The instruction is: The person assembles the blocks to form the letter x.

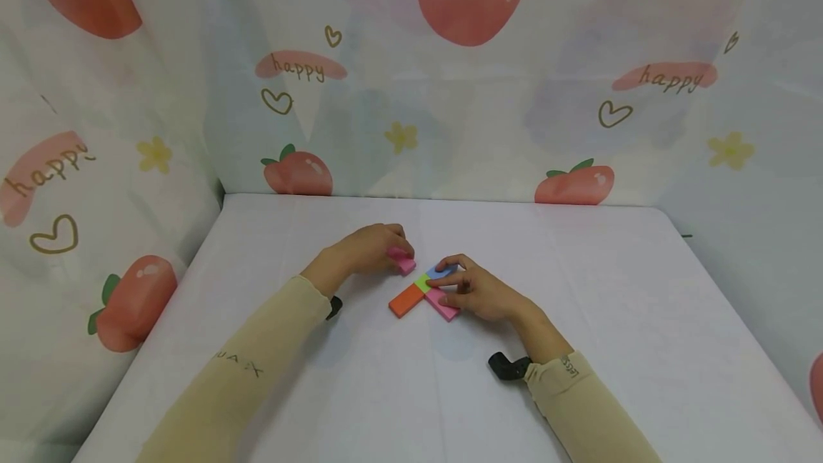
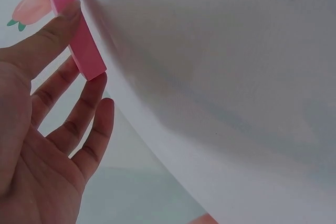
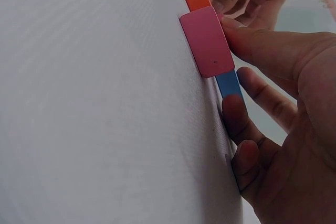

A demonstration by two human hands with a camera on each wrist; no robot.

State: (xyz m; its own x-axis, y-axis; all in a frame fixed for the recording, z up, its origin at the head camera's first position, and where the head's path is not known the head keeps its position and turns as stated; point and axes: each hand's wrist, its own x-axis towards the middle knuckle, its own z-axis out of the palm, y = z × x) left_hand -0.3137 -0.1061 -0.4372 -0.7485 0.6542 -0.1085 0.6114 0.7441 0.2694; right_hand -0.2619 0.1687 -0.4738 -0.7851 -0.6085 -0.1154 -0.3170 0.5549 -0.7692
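Observation:
My left hand (image 1: pixel 373 247) pinches a pink block (image 2: pixel 84 40) between thumb and fingertips, up at the far left of a small group of blocks. In that group, an orange block (image 1: pixel 407 300), a small green block (image 1: pixel 421 282) and a blue block (image 1: pixel 439 273) run in a slanting line on the table. Another pink block (image 3: pixel 207 43) juts out from the line toward the near side. My right hand (image 1: pixel 485 290) rests on the group with spread fingers: thumb against the pink block, other fingertips at the green and blue ones, partly covering them.
A white cloth covers the table (image 1: pixel 360 391). Behind and beside it hangs a pale curtain (image 1: pixel 476 113) printed with peaches, hearts and lettering. A black wrist-camera mount (image 1: pixel 508 366) sticks out by the right sleeve, low over the table.

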